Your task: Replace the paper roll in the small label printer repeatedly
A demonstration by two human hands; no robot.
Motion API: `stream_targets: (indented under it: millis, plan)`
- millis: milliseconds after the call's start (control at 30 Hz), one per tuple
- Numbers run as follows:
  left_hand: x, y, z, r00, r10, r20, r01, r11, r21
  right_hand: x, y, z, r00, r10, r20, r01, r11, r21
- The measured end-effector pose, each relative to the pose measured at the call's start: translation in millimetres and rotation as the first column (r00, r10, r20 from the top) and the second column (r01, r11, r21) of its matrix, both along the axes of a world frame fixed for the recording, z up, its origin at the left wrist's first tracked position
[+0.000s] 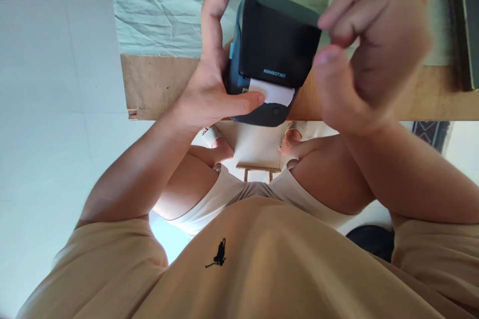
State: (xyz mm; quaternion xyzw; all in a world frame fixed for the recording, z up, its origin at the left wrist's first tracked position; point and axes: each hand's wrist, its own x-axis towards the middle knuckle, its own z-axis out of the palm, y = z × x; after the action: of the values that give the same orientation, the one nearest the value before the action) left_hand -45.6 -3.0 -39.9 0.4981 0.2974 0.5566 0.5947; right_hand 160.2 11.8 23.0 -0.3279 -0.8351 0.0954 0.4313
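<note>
A black and dark blue label printer (279,35) marked NIIMBOT is tilted in my left hand (211,77), above the front edge of the table. My left thumb lies over a white label strip (279,92) that sticks out of the printer's slot; the other fingers are mostly hidden behind the body. Close to the printer's right side is my right hand (370,45), blurred, its fingers curled in toward the thumb. Whether it touches the printer, or what it pinches, I cannot make out. A pale blurred shape shows behind that hand.
A wrinkled pale green cloth (157,15) covers the table, leaving a bare wooden edge (157,84). At the far right lies a dark, box-like object (466,30). Below are my legs, a small wooden stool (258,168) and a patterned mat (430,134) on the floor.
</note>
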Motion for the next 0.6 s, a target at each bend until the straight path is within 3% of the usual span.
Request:
stream_targets:
  millis: [67,167,200,367,400,467,600]
  plan:
    - [0,3,-0.1,0.992,-0.124,-0.038,0.122,0.991,-0.054,0,2,-3.2,0.997,0.014,0.071,-0.007,0.996,-0.086]
    - [3,3,-1.3,0.998,-0.057,0.001,0.057,0.995,-0.085,-1,5,-8.9,0.997,0.052,0.056,-0.037,0.969,-0.245]
    - [5,3,-2.4,0.999,-0.031,0.035,0.033,0.997,-0.063,-2,6,-10.5,0.996,0.083,0.037,-0.07,0.96,-0.272]
    - [6,1,2.2,0.989,-0.145,0.04,0.137,0.977,0.165,-4,8,-16.8,0.979,0.204,-0.023,-0.197,0.901,-0.386]
    - [6,-1,7.7,0.989,-0.145,0.002,0.143,0.981,0.135,-5,8,-18.4,0.976,0.216,-0.043,-0.215,0.894,-0.394]
    - [5,-5,21.3,0.991,-0.109,-0.078,0.104,0.992,-0.068,-5,8,-21.6,0.969,0.23,-0.086,-0.245,0.887,-0.392]
    - [6,-13,38.6,0.992,-0.112,-0.053,0.106,0.988,-0.113,-6,7,-24.1,0.967,0.226,-0.119,-0.255,0.87,-0.422]
